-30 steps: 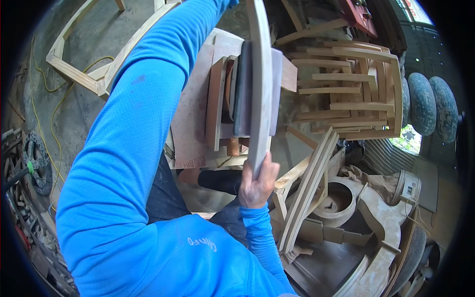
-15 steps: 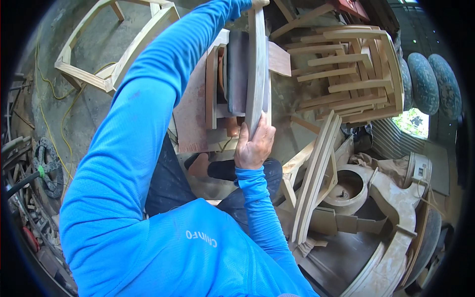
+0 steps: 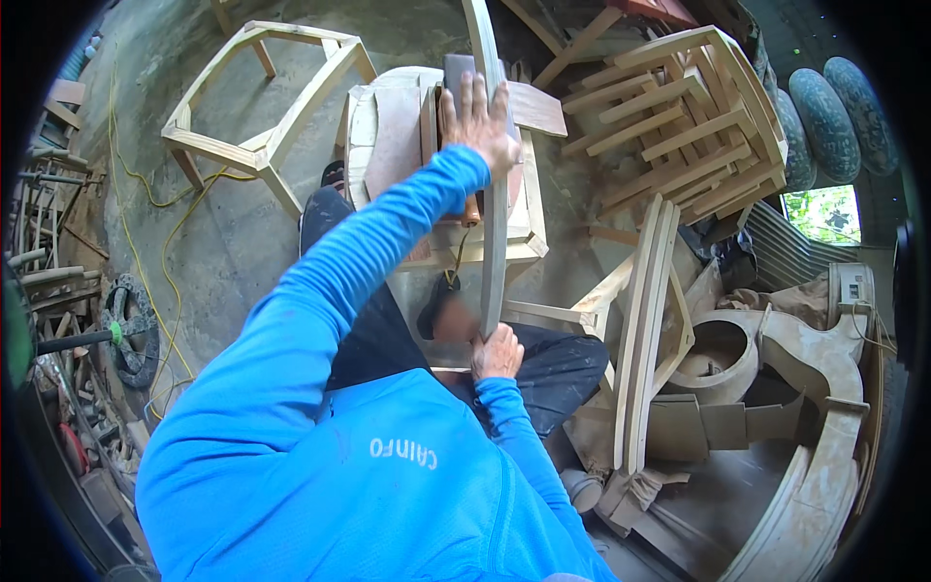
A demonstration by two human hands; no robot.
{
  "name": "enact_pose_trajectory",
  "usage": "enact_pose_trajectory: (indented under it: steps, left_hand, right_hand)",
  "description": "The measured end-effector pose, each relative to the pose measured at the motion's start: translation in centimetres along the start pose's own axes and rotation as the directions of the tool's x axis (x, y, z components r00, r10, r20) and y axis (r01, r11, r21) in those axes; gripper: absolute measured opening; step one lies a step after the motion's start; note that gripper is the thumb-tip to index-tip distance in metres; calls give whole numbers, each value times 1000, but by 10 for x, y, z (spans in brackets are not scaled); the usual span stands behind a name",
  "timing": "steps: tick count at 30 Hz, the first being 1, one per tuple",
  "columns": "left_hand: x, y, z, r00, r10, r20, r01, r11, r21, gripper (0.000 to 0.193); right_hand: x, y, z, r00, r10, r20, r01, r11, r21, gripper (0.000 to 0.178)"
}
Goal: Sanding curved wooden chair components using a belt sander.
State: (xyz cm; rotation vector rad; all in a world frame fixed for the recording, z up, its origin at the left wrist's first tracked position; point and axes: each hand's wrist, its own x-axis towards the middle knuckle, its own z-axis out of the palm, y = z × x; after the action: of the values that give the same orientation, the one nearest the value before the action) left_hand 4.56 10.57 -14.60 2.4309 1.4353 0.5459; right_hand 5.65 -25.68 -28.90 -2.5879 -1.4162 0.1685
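A long, slightly curved wooden strip point(image 3: 493, 242) runs from the far edge of the view toward my lap. Its near end is in my right hand point(image 3: 497, 352), with the fingers wrapped round it. My left hand point(image 3: 480, 124) lies across the strip farther up, fingers stretched out and spread. Beneath that hand is a grey block with a smooth band point(image 3: 458, 70), partly hidden, that looks like a belt sander. It is set among upright boards on a low wooden stand point(image 3: 529, 247). A brown rounded part point(image 3: 472, 211) shows below it.
A hexagonal wooden frame point(image 3: 267, 155) stands on the floor at the left, near a yellow cord point(image 3: 121, 194). Stacked wooden frames point(image 3: 698, 116) are at the far right. Long strips point(image 3: 645, 330) lean beside my right knee, next to a dusty machine casting point(image 3: 805, 359).
The strip has shifted toward me, with my right hand on its near end. My left hand has come back from the far end to the strip's middle, its fingers now spread. The view has shifted.
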Motion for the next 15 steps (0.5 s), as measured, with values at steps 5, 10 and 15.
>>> enact_pose_trajectory:
  steps: [5,10,15]
  left_hand:
    - [-32,5,9,999,-32,-1,32,999,-6,105]
    - [-1,-2,3,999,45,-22,-45,999,-27,103]
    - [71,-14,-23,947,141,-288,-165,984,-62,100]
  right_hand:
    - [-13,16,-5,994,-45,102,48,999,-23,34]
    - [15,-3,11,963,-115,244,116,993,12,47]
    - [83,-36,35,981,-90,170,83,995,46,48]
